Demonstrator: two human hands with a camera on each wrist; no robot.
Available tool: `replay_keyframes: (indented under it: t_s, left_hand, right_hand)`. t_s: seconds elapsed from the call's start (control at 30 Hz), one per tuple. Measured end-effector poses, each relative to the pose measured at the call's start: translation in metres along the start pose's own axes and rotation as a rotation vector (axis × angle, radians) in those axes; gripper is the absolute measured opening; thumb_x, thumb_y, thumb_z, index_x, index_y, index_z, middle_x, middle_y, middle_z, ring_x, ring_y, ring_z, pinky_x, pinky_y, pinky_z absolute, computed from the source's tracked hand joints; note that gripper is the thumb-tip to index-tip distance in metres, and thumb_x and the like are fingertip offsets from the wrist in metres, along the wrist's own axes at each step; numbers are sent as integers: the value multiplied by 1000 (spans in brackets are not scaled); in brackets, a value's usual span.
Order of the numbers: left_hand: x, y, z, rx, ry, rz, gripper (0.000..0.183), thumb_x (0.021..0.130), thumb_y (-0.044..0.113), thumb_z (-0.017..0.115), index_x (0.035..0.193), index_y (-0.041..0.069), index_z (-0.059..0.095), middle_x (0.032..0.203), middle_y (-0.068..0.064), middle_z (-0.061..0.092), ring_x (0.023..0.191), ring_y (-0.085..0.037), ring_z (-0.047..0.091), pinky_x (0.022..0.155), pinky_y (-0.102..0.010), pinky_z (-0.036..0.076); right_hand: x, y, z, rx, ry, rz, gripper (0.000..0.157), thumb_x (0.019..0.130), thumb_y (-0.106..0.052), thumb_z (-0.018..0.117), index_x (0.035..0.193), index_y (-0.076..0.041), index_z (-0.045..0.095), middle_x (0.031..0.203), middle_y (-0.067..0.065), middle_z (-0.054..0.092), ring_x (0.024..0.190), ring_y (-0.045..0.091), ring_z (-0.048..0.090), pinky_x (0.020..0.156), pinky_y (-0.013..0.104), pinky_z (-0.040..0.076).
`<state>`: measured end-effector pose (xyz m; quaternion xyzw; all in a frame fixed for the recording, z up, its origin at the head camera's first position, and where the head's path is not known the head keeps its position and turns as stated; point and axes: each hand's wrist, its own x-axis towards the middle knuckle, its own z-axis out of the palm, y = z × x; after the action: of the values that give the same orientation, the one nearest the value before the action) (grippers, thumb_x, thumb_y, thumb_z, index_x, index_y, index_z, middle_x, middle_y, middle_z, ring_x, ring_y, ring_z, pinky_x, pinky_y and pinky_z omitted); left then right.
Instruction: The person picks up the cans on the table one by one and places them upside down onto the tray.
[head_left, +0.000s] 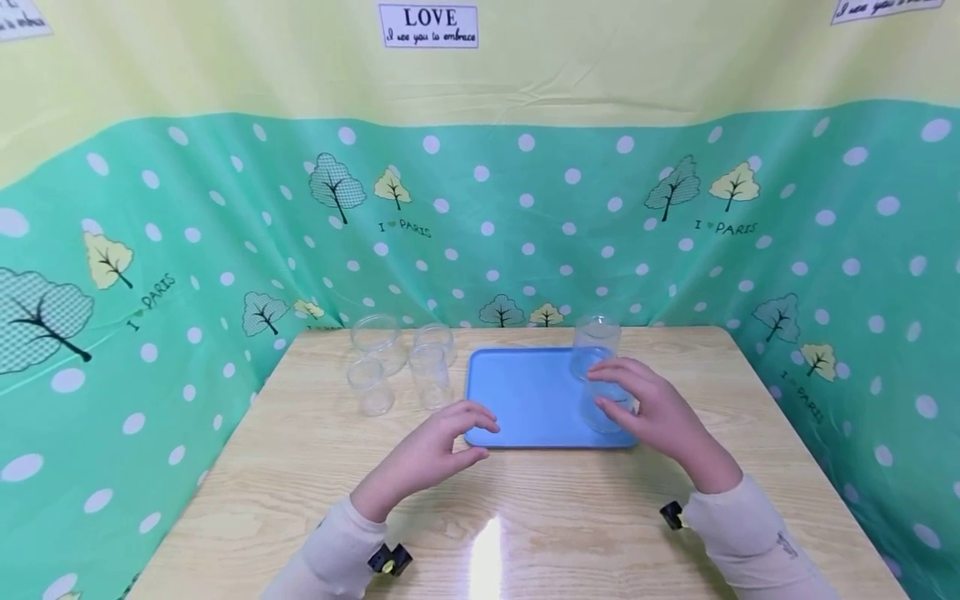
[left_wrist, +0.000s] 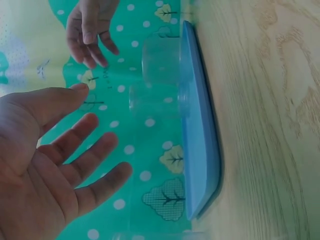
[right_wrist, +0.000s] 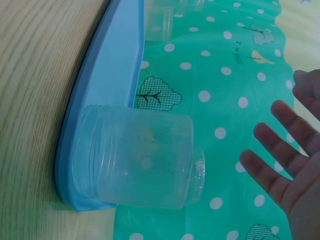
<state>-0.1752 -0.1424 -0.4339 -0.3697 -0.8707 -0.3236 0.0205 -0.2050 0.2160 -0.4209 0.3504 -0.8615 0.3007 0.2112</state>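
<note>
Two clear plastic jars stand at the right end of a blue tray (head_left: 525,408). The near jar (head_left: 599,423) sits on the tray with its threaded neck downward, as the right wrist view shows; the far jar (head_left: 597,335) is behind it. Over the near jar hovers my right hand (head_left: 663,408), fingers loosely bent and apart from the jar in the right wrist view (right_wrist: 300,165). My left hand (head_left: 438,450) is held by the tray's front left corner. Its fingers are spread and relaxed, with nothing in them.
Left of the tray, several clear containers stand on the wooden table (head_left: 300,467): a wide one (head_left: 377,342), a short one (head_left: 371,388), a tall narrow one (head_left: 431,379) and another behind. A green and yellow patterned cloth (head_left: 525,225) encloses the table at the back and sides.
</note>
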Motion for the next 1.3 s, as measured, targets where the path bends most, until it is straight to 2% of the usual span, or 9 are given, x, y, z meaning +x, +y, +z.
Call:
replay_keyframes:
  t_s: [0.17,0.4,0.57,0.67,0.83,1.07,1.3]
  left_hand:
    - [1,1,3,43,8,-6,30,89,23,70,118,28,62,126,15,54,119,-5,51,92,-25,51]
    - [2,2,11,86,-49,2,30,91,26,67,120,23,62,127,15,53,120,-5,51,97,-27,49]
    - [6,3,9,137,-43,23,30,90,27,68,119,25,62,124,16,54,117,-4,53,96,-27,50]
    - [9,4,6,177,-72,32,29,91,30,67,119,28,61,123,16,55,115,-3,53,94,-26,50]
    - [13,6,-6,242,-124,41,27,92,32,66,118,29,60,121,15,55,113,-4,54,90,-25,51]
    - [23,7,-33,363,-81,48,29,89,27,69,117,26,62,118,12,57,109,-6,56,89,-26,52]
    - [35,14,-49,444,-170,84,32,88,29,70,118,23,63,116,7,58,105,-12,58,86,-29,52]
  right_hand:
    - [-1,-3,1,0,-17,-10,42,86,-19,73,124,-27,61,127,-11,57,121,11,52,101,14,41]
    - [-3,-8,0,-20,-30,6,41,86,-21,73,125,-29,61,127,-13,57,121,10,52,101,15,42]
    - [-4,-10,-2,-20,-35,14,41,87,-21,72,125,-29,61,127,-13,57,120,10,53,99,18,44]
    - [-4,-11,-3,-23,-38,15,41,86,-20,73,124,-29,61,126,-13,57,120,9,53,99,19,44]
    - [-4,-11,-1,-26,-58,16,41,85,-19,74,124,-28,61,125,-14,57,119,9,53,99,23,46]
    - [-3,-11,-1,-35,-96,17,39,87,-21,72,124,-28,61,126,-15,57,121,7,53,99,26,48]
    - [-3,-9,-1,-23,-124,-3,38,87,-21,72,123,-29,61,125,-15,57,120,8,53,99,27,48]
